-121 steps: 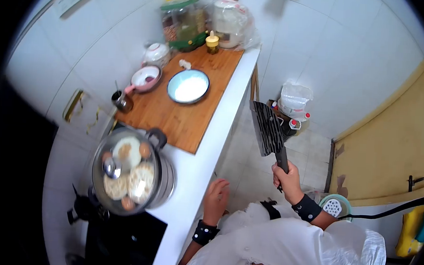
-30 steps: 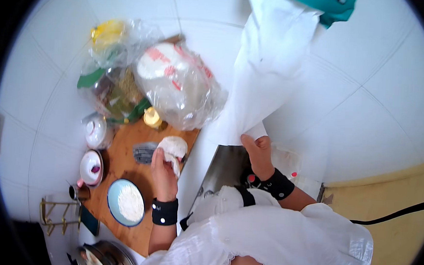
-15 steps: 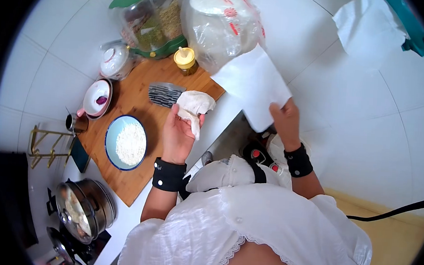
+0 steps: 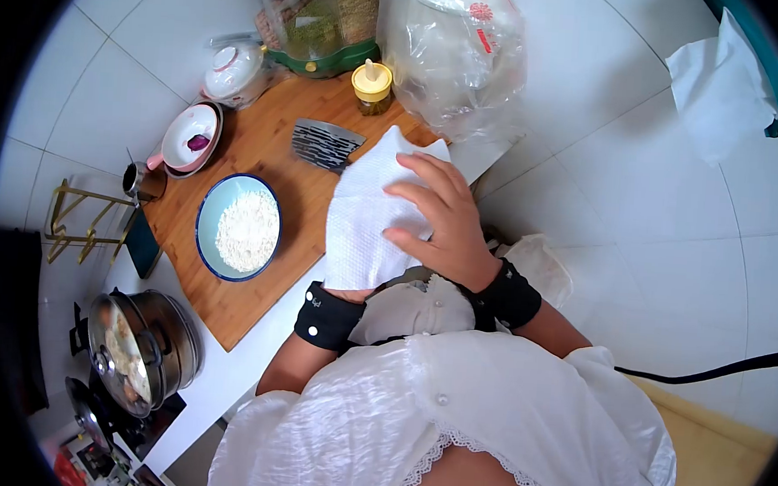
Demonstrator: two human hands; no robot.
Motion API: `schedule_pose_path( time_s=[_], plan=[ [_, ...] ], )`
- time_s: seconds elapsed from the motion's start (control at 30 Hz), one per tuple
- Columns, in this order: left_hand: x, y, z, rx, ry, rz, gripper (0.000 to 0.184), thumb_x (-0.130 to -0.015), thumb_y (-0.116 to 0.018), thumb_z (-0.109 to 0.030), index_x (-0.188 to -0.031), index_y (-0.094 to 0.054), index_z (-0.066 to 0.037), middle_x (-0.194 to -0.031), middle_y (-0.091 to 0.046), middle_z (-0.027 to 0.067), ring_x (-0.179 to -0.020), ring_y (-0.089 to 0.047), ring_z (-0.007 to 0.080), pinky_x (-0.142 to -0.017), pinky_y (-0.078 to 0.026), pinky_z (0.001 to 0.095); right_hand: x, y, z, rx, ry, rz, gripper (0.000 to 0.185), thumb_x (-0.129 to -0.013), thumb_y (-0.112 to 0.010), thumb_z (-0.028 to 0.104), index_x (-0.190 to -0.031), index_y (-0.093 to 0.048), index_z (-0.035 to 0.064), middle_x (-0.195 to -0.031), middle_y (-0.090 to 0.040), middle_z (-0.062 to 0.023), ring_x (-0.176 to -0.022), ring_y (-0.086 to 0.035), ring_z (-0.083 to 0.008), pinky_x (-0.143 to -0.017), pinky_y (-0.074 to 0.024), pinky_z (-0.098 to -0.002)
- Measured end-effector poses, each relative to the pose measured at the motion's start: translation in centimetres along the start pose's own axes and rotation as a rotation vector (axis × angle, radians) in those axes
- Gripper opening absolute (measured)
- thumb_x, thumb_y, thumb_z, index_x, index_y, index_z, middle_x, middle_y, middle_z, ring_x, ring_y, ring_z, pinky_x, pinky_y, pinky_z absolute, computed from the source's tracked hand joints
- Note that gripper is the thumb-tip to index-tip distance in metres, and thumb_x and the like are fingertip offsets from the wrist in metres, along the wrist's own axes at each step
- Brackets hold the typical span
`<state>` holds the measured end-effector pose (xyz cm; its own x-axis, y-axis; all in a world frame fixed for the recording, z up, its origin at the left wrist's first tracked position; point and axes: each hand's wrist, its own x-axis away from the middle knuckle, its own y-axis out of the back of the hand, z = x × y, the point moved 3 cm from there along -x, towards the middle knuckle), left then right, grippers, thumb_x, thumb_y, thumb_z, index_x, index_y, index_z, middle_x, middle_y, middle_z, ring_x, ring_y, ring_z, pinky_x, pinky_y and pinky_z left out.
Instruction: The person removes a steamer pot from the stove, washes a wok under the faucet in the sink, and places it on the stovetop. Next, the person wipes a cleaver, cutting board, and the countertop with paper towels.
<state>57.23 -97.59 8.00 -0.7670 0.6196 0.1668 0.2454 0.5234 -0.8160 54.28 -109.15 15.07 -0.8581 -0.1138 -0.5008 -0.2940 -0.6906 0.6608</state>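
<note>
A white textured paper towel (image 4: 373, 211) is spread over my left hand (image 4: 351, 295), of which only a strip by the wrist shows. Its fingers are hidden, and so is the pale, floppy piece that lay on that palm earlier. My right hand (image 4: 439, 219) rests on the towel's right side, open, fingers spread apart. Just beyond the towel, a cleaver blade with a dark streaked pattern (image 4: 324, 145) lies on the wooden board (image 4: 306, 211). To the left on the board stands a blue-rimmed bowl (image 4: 238, 227) containing white powder.
A yellow-lidded jar (image 4: 372, 86), a bagged white container (image 4: 454, 60) and a grain dispenser (image 4: 318, 25) stand at the back. Stacked small bowls (image 4: 190, 137) sit at left. A lidded steamer pot (image 4: 137, 352) is at lower left. A paper roll end (image 4: 719, 85) hangs upper right.
My right hand has brought the paper towel leftward and laid it over my left hand, covering the pale piece. Its pinch on the towel has loosened into spread fingers. The view has shifted slightly.
</note>
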Motion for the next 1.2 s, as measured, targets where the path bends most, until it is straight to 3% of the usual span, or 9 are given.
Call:
schedule_pose_path(
  time_s=[0.27, 0.37, 0.47, 0.67, 0.77, 0.87, 0.93, 1.03, 1.2],
  plan=[
    [-0.2, 0.7, 1.2, 0.132, 0.246, -0.065, 0.043, -0.090, -0.033, -0.037, -0.121, -0.040, -0.007, -0.110, -0.053, 0.0056, -0.101, -0.050, 0.0169, -0.085, -0.040, 0.0303, 3.6, -4.4, -5.4, -0.056, -0.246, -0.024, 0.026, -0.079, -0.052, 0.009, -0.104, -0.052, 0.0033, -0.106, -0.052, -0.0128, -0.094, -0.054, -0.0224, -0.077, -0.0443, -0.0295],
    [-0.3, 1.1, 0.6, -0.125, 0.229, -0.076, 0.043, -0.090, -0.034, -0.039, -0.117, -0.045, -0.008, -0.103, -0.056, 0.0041, -0.093, -0.053, 0.0139, -0.079, -0.042, 0.0279, 4.8, -3.6, -9.7, -0.293, -0.779, -0.302, 0.021, -0.082, -0.048, 0.009, -0.102, -0.053, 0.0028, -0.103, -0.055, -0.0091, -0.092, -0.055, -0.0214, -0.078, -0.0445, -0.0324],
    [-2.8, 5.9, 0.9, -0.732, -0.001, -0.277, 0.037, -0.089, -0.039, -0.034, -0.114, -0.049, -0.009, -0.097, -0.057, 0.0033, -0.080, -0.055, 0.0114, -0.073, -0.043, 0.0266, 6.9, -4.0, -13.8, -1.652, -1.031, -0.452, 0.021, -0.084, -0.048, 0.014, -0.101, -0.052, 0.0030, -0.102, -0.055, -0.0051, -0.090, -0.055, -0.0198, -0.080, -0.0449, -0.0343],
    [-10.1, 12.2, 0.6, -1.572, -0.012, -0.538, 0.039, -0.081, -0.048, -0.039, -0.107, -0.053, -0.011, -0.085, -0.060, 0.0147, -0.080, -0.057, 0.0296, -0.069, -0.045, 0.0370, 7.1, -3.1, -10.6, -2.187, -0.918, -0.429, 0.024, -0.086, -0.044, 0.018, -0.104, -0.049, 0.0040, -0.105, -0.053, -0.0073, -0.095, -0.052, -0.0214, -0.088, -0.0403, -0.0370],
    [-10.5, 11.2, 0.7, -1.794, 0.149, -0.570, 0.040, -0.078, -0.048, -0.046, -0.101, -0.055, -0.015, -0.091, -0.060, 0.0164, -0.088, -0.056, 0.0338, -0.074, -0.044, 0.0408, 7.5, -3.0, -11.0, -2.198, -0.956, -0.475, 0.024, -0.085, -0.044, 0.017, -0.105, -0.049, 0.0039, -0.108, -0.051, -0.0087, -0.098, -0.050, -0.0228, -0.090, -0.0381, -0.0396],
    [-10.0, 11.2, 0.8, -1.858, 0.147, -0.572, 0.033, -0.077, -0.051, -0.041, -0.095, -0.054, -0.013, -0.087, -0.061, 0.0146, -0.085, -0.056, 0.0318, -0.072, -0.044, 0.0397, 7.9, -4.7, -12.9, -2.315, -0.556, -0.224, 0.026, -0.084, -0.045, 0.017, -0.106, -0.048, 0.0035, -0.110, -0.049, -0.0105, -0.101, -0.048, -0.0239, -0.091, -0.0372, -0.0421],
    [-9.3, 12.5, 1.6, -1.909, 0.028, -0.573, 0.026, -0.076, -0.055, -0.034, -0.089, -0.053, -0.011, -0.082, -0.061, 0.0142, -0.079, -0.057, 0.0314, -0.069, -0.044, 0.0392, 7.4, -3.6, -11.4, -2.218, -0.764, -0.329, 0.026, -0.084, -0.046, 0.017, -0.106, -0.048, 0.0033, -0.106, -0.051, -0.0103, -0.097, -0.051, -0.0226, -0.088, -0.0398, -0.0406],
    [-8.1, 13.8, 1.7, -1.710, -0.146, -0.516, 0.018, -0.074, -0.056, -0.024, -0.089, -0.051, -0.014, -0.079, -0.056, 0.0152, -0.077, -0.053, 0.0355, -0.070, -0.043, 0.0419, 7.3, -3.4, -11.1, -1.928, -1.002, -0.394, 0.024, -0.085, -0.047, 0.016, -0.104, -0.049, 0.0031, -0.098, -0.055, -0.0089, -0.090, -0.054, -0.0190, -0.082, -0.0440, -0.0375],
    [-3.9, 12.8, 0.2, -0.664, -0.156, -0.701, 0.017, -0.072, -0.057, -0.006, -0.088, -0.050, -0.009, -0.060, -0.048, -0.0001, -0.049, -0.046, 0.0097, -0.042, -0.039, 0.0215, 6.4, -3.3, -11.9, -1.392, -1.039, -0.458, 0.019, -0.085, -0.048, 0.015, -0.100, -0.051, 0.0034, -0.089, -0.058, -0.0048, -0.079, -0.056, -0.0136, -0.072, -0.0455, -0.0287]
  ],
)
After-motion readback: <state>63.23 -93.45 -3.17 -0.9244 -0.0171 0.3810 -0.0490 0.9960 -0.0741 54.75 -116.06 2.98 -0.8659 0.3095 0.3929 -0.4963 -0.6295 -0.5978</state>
